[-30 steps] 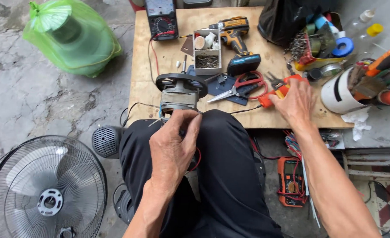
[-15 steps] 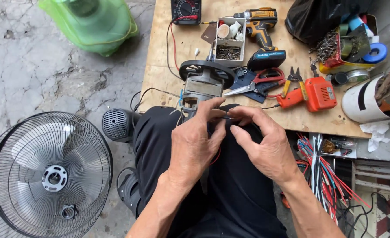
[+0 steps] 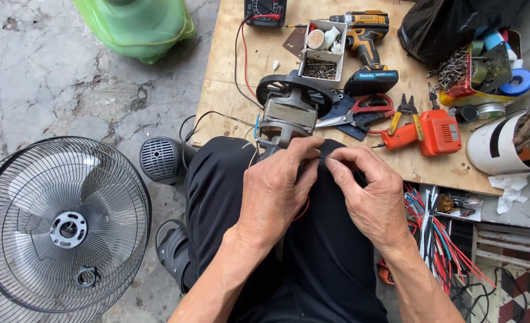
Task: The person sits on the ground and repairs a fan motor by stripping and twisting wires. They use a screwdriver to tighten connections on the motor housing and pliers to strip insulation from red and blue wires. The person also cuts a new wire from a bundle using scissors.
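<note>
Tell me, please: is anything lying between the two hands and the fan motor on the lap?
Nothing visible does. The left hand already lies against the fan motor at its near end, and the right hand meets it fingertip to fingertip, pinching a thin dark wire there.

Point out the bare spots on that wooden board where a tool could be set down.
Bare wood shows on the wooden board at its left edge, between the red and black leads and the fan motor, and along the near edge below the orange tool. The right side around the parts tin is crowded.
</note>
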